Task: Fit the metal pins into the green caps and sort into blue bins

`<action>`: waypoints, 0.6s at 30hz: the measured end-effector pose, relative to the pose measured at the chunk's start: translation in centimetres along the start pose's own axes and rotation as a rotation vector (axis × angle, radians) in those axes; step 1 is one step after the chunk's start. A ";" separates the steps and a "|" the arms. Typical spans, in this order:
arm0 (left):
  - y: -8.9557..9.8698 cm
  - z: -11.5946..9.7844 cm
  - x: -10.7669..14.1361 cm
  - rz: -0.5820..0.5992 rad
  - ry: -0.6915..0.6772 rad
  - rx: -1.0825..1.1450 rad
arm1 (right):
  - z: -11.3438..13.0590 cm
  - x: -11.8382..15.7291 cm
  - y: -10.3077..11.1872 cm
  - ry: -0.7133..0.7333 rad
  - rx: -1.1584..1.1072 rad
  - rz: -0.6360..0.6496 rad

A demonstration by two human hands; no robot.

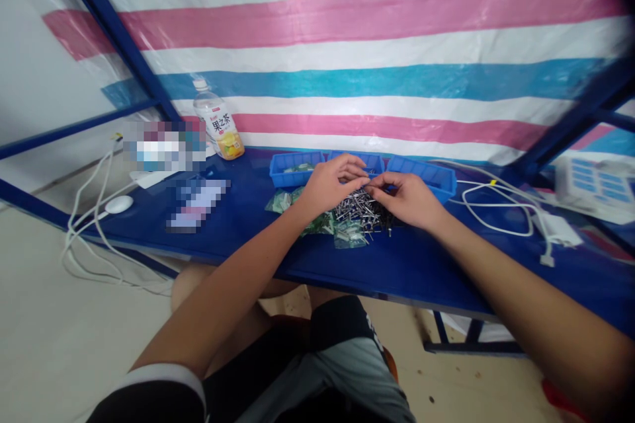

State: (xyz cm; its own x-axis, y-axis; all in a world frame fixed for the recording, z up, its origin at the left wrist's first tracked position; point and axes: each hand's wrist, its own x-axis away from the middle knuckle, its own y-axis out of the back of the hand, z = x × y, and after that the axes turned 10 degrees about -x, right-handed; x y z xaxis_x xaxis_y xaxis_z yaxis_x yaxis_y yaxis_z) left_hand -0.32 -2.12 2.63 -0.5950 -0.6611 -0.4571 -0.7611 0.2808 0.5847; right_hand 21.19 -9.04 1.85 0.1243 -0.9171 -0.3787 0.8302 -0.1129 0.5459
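My left hand (329,184) is over a pile of thin metal pins (358,210), its thumb and forefinger brought close at the tips. My right hand (411,199) meets it there in a pinch, with the fingertips nearly touching. Whatever lies between the fingers is too small to make out. The pins look like rivets or nails; darker ones (383,218) lie under my right hand. Small green-tinted plastic bags (348,235) sit around the pile's left and front. Behind the hands stand blue bins: a left one (290,178) holding bags, a middle one mostly hidden, and a right one (436,180).
A drink bottle (221,122) stands at the back left, near a blurred phone-like object (198,205). White cables and a round white puck (120,204) hang at the left edge. On the right lie a white adapter (558,229) and cable. Blue frame posts flank the table.
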 end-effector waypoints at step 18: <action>0.5 0.7 0.4 0.273 -0.162 -0.466 | -1.5 -0.2 3.7 0.004 0.655 -0.306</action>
State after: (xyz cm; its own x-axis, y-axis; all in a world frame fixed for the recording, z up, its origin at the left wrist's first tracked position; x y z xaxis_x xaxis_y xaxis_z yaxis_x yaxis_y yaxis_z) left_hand -1.08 -1.77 2.31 -0.8142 -0.4822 -0.3233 -0.4016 0.0658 0.9134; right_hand 25.03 -8.67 2.83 -0.0584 -0.8062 -0.5888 0.3321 -0.5719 0.7501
